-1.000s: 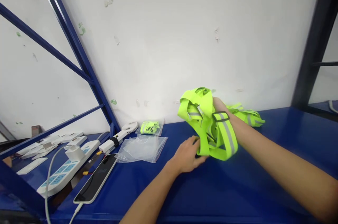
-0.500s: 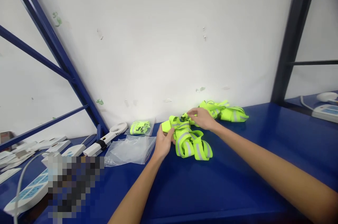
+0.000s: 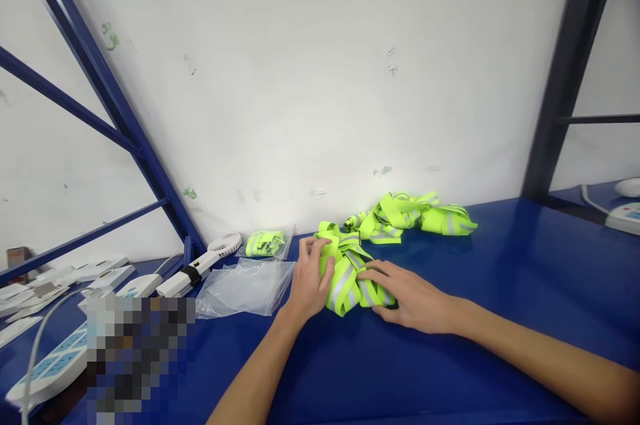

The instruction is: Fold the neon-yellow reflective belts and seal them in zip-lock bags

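A loosely bundled neon yellow-green reflective strap vest point(image 3: 344, 281), with silver-grey stripes, lies on the blue table between my hands. My left hand point(image 3: 313, 278) grips its left side, fingers bent over the top and thumb against the near part. On the right, my right hand point(image 3: 415, 297) has closed around the lower loops, with the thumb low and the fingers above. Just behind sits a small rolled neon strap point(image 3: 356, 221). More neon reflective straps point(image 3: 400, 211) lie heaped against the wall, apart from both hands.
Left of my hands lie clear plastic bags point(image 3: 245, 286) and a bagged neon bundle point(image 3: 265, 243). Farther left are a white handheld fan point(image 3: 200, 268), a power strip point(image 3: 55, 361) and white boxes point(image 3: 107, 278). Blue frame bars point(image 3: 110, 105) rise at left; a dark post point(image 3: 565, 78) stands at right.
My right hand has left the small rolled strap at the back and come forward to the near right side of the bundle. My left hand has shifted its fingers over the bundle's top.
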`<state>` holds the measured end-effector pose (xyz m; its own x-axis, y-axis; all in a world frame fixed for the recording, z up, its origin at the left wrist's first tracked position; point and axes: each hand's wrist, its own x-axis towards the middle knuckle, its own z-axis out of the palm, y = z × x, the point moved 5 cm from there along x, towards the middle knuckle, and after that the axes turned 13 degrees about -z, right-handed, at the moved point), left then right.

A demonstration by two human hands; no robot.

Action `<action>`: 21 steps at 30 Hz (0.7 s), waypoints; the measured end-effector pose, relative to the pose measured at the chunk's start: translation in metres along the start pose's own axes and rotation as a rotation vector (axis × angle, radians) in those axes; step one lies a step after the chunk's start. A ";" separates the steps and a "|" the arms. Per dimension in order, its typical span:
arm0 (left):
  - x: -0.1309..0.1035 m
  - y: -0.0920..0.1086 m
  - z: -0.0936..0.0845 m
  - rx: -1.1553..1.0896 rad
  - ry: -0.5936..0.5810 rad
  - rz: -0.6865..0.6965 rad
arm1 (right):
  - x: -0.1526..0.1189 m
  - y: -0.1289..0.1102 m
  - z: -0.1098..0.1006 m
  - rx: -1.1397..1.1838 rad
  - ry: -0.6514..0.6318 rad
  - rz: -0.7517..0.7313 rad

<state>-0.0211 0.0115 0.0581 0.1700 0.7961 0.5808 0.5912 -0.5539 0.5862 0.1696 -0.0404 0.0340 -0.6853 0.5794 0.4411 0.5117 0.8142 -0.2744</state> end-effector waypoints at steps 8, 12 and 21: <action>-0.007 -0.001 0.005 -0.295 -0.126 -0.071 | 0.041 0.059 -0.031 0.383 0.511 0.338; -0.009 0.002 0.011 -0.259 -0.202 -0.037 | 0.050 0.079 -0.026 0.618 0.653 0.518; -0.007 0.011 -0.002 0.128 -0.179 0.185 | 0.040 0.073 0.013 1.115 0.703 0.648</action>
<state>-0.0173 -0.0002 0.0613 0.4142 0.7208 0.5558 0.6296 -0.6679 0.3970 0.1729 0.0432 0.0206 0.0577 0.9753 0.2133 -0.2545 0.2210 -0.9415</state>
